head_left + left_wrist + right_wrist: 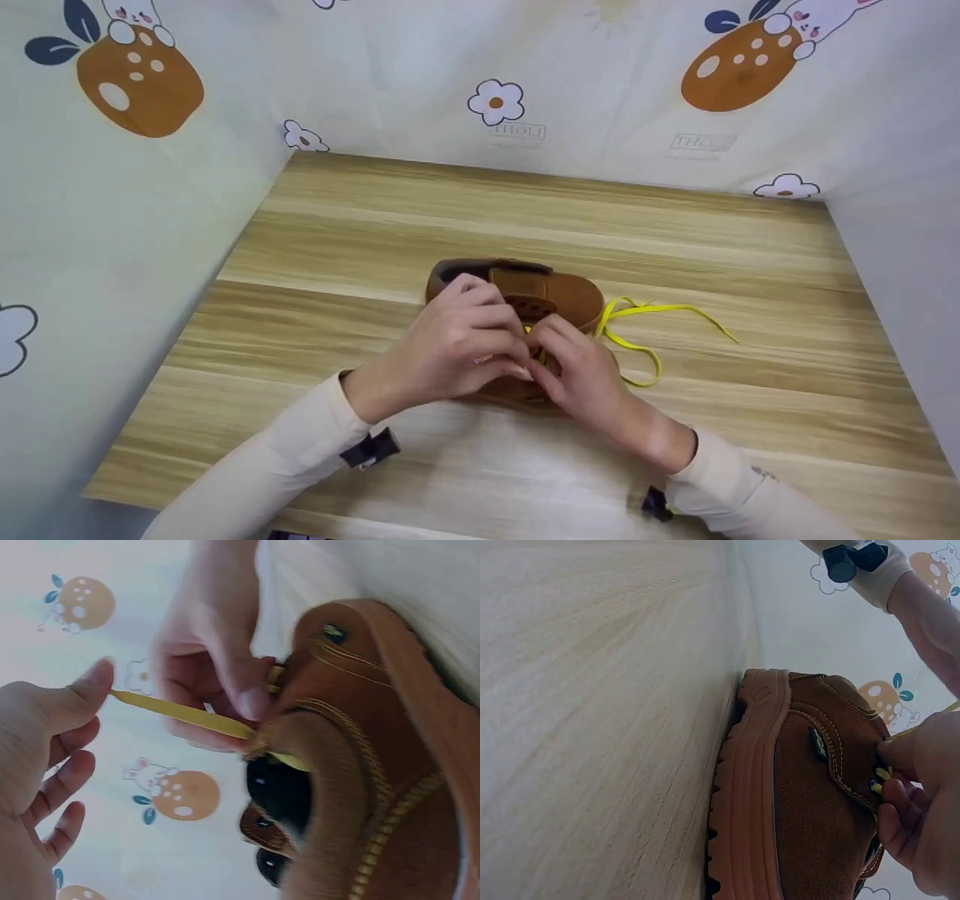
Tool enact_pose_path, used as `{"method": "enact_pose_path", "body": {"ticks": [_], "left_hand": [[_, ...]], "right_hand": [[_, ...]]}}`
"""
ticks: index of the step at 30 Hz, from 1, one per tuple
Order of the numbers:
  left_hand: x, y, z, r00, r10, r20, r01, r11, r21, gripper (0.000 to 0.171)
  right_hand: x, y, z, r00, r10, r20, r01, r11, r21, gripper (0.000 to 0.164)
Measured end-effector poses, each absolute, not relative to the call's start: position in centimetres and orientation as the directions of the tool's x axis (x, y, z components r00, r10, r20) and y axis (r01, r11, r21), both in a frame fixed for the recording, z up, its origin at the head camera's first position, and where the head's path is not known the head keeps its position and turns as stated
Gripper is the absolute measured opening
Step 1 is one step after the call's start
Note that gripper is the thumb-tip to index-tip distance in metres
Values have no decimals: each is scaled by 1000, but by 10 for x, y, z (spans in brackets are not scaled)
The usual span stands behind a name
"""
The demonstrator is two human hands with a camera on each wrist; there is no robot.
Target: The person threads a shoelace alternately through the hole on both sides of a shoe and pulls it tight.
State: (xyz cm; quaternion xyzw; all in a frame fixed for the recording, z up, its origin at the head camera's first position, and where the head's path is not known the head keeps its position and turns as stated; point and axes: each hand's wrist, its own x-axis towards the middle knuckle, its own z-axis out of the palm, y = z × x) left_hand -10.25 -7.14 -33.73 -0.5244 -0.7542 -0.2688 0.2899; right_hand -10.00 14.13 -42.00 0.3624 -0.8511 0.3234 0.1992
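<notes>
Two brown shoes lie side by side on the table, the far shoe (pixel 577 292) plainly visible and the near shoe (pixel 817 802) partly hidden under both hands in the head view. My left hand (pixel 37 742) pinches a flat yellow shoelace (pixel 180 711) between thumb and forefinger. That lace runs taut to the near shoe's eyelets. At the eyelet edge, my right hand (pixel 930 795) grips the shoe between thumb and curled fingers, right beside the lace. Yellow lacing crosses the eyelets close to these fingertips. In the head view the hands (pixel 465 337) nearly meet.
A loose yellow lace (pixel 675 307) trails over the wooden table (pixel 360 225) to the right of the shoes. Patterned pale sheets (pixel 405 75) stand behind and at the sides. Each sleeve carries a small black device (pixel 371 448) at the wrist.
</notes>
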Motion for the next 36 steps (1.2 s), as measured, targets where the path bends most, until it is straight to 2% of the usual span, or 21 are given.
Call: {"method": "enact_pose_path", "body": {"ticks": [4, 8, 12, 17, 21, 24, 27, 29, 31, 33, 36], "left_hand": [[-100, -75, -324, -272, 547, 792, 962, 146, 229, 12], [-99, -78, -319, -307, 491, 815, 945, 60, 320, 10], [-99, -78, -321, -352, 471, 809, 927, 60, 369, 9], [-100, -75, -319, -340, 486, 805, 937, 98, 336, 10], [-102, -73, -317, -333, 501, 799, 940, 109, 323, 12], [-107, -76, -318, -364, 537, 761, 926, 117, 360, 11], [-114, -83, -322, -473, 594, 651, 868, 185, 461, 6], [-119, -89, -328, -570, 639, 517, 803, 297, 517, 10], [-122, -92, -335, -651, 673, 352, 737, 447, 507, 15], [-124, -92, -343, -691, 701, 175, 694, 577, 431, 16], [-125, -87, -353, -687, 727, -14, 684, 653, 325, 9]], "right_hand": [[-100, 142, -420, -655, -490, 574, -749, 523, -408, 15], [-100, 141, -420, -656, -496, 569, -749, 519, -412, 17], [-100, 140, -418, -661, -492, 567, -746, 513, -424, 18], [-95, 138, -409, -622, -474, 623, -782, 412, -467, 27], [-93, 134, -398, -570, -458, 682, -820, 270, -504, 14], [-93, 133, -392, -584, -440, 682, -804, 197, -561, 9], [-90, 134, -390, -627, -419, 657, -764, 163, -624, 11], [-89, 135, -388, -640, -402, 654, -751, 147, -644, 16], [-88, 137, -387, -637, -391, 665, -754, 132, -644, 18], [-89, 139, -385, -628, -380, 679, -762, 123, -636, 21], [-90, 140, -384, -620, -370, 692, -769, 112, -629, 21]]}}
